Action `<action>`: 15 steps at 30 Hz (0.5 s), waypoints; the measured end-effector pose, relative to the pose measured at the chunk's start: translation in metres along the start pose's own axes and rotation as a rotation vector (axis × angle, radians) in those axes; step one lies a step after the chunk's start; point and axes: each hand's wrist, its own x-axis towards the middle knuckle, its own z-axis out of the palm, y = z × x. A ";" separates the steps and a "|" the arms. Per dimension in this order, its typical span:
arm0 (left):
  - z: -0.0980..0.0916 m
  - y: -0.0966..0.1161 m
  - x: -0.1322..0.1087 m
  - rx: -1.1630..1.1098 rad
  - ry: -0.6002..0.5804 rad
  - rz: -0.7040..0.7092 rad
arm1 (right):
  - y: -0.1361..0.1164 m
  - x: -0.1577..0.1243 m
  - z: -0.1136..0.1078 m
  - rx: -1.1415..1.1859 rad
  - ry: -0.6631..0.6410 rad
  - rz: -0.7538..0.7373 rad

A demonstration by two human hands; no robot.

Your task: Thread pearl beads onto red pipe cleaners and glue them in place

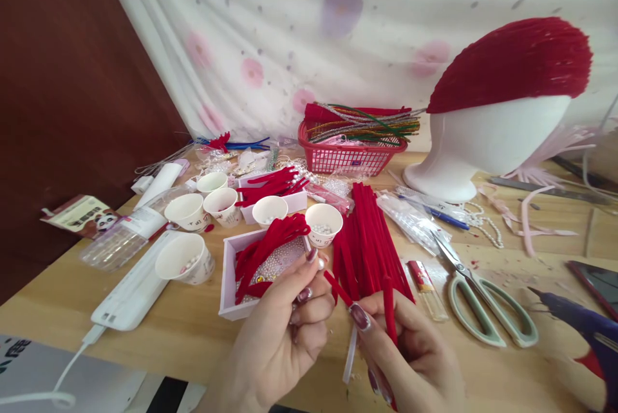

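Observation:
Between the thumb and forefinger of my left hand (284,329) is a small white pearl bead (321,264). My right hand (405,355) is closed on a red pipe cleaner (338,288), whose short free end points at the bead, a small gap apart; the rest loops up over the fingers. Just behind the hands lies a bundle of red pipe cleaners (367,246). Left of them, a white box (232,284) holds loose beads and bent red pieces. A paper cup (324,223) with white beads stands behind my left fingertips.
Scissors (483,297), a lighter (429,291) and a glue gun (574,316) lie to the right. A white foam head (492,143) wears a red fuzzy cap. At the back stands a red basket (352,159); more cups and a power strip (135,284) are left.

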 end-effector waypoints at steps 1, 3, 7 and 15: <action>0.001 0.000 0.000 -0.009 0.011 -0.010 | 0.000 0.001 0.000 -0.003 0.000 0.007; 0.003 0.001 -0.001 -0.023 0.020 -0.014 | 0.000 0.003 0.000 -0.013 -0.002 0.021; 0.004 0.001 0.000 -0.022 0.019 -0.026 | 0.001 0.006 -0.001 -0.040 -0.007 0.021; -0.001 -0.003 0.004 0.123 -0.008 0.078 | 0.002 0.009 -0.001 -0.036 -0.005 0.028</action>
